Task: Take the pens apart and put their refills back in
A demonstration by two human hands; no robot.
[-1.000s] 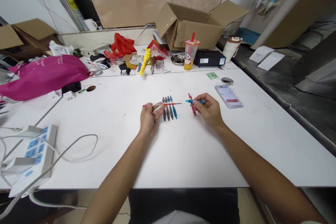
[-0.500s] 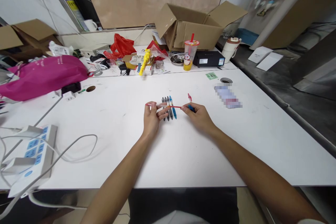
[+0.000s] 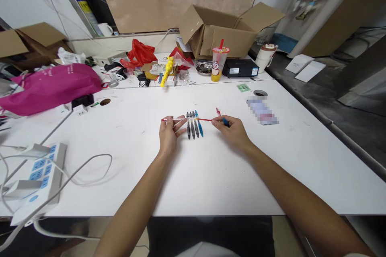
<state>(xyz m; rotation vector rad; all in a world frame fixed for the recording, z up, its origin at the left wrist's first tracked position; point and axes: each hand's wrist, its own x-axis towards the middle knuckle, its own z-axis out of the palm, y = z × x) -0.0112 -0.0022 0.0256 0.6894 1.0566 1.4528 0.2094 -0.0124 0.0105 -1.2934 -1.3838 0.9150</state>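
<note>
My left hand (image 3: 169, 134) pinches a clear pen barrel (image 3: 179, 119) with a red end, its other fingers partly spread. In line with the barrel lies a thin red pen refill (image 3: 204, 119), its far end between the thumb and forefinger of my right hand (image 3: 230, 130). A blue piece (image 3: 225, 122), perhaps part of a pen, is tucked among the right hand's fingers. On the table between my hands lie three dark grey pens (image 3: 193, 130) and a blue pen (image 3: 200, 129), side by side. Behind the right hand rests a small red-pink pen part (image 3: 218, 111).
A blurred-out phone-like object (image 3: 262, 111) and a tape roll (image 3: 260, 93) lie to the right. At the back stand a drink cup (image 3: 215, 66), a black box (image 3: 241, 68) and an open carton (image 3: 226, 38). A power strip (image 3: 45, 176) with cables lies at left.
My hands have moved apart, the left one leftward and the right one slightly rightward. The red refill and clear barrel now span a longer line, and the pens between show more fully.
</note>
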